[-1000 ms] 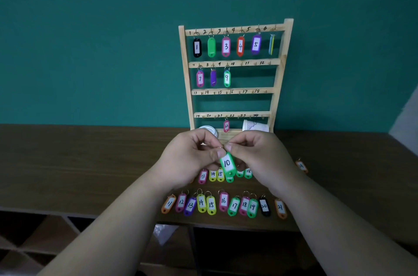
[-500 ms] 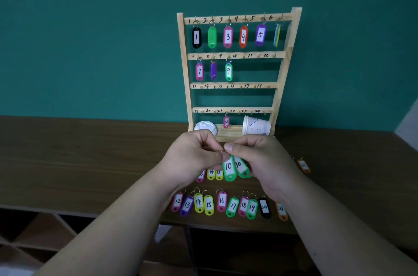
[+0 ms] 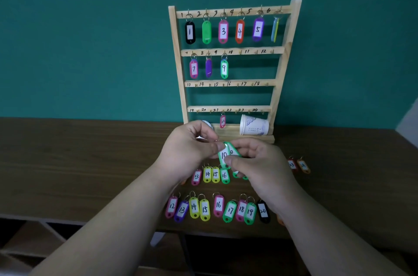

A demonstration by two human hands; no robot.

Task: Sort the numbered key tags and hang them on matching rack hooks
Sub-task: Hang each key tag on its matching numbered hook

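Observation:
A wooden rack (image 3: 276, 86) with four numbered rows of hooks leans on the green wall. Tags 1 to 6 hang on the top row, three tags on hooks 7 to 9 (image 3: 224, 69), and a small pink tag (image 3: 222, 121) hangs on the bottom row. In front of the rack my left hand (image 3: 190, 151) and my right hand (image 3: 257, 162) together pinch two green tags marked 10 (image 3: 224, 155). The left pinches at their ring end, the right at the lower end. Several numbered tags lie in two rows (image 3: 218, 205) on the table below.
A white paper cup (image 3: 253, 125) lies on its side on the rack's base. A white lid (image 3: 207, 123) is partly hidden behind my left hand. Two orange-red tags (image 3: 297, 164) lie at the right. The brown table (image 3: 67, 162) has open shelves under its front edge.
A second green tag marked 10 has come into sight behind the first. My right hand's grip has shifted from the ring end down to the tags' lower end. The camera has tilted up slightly.

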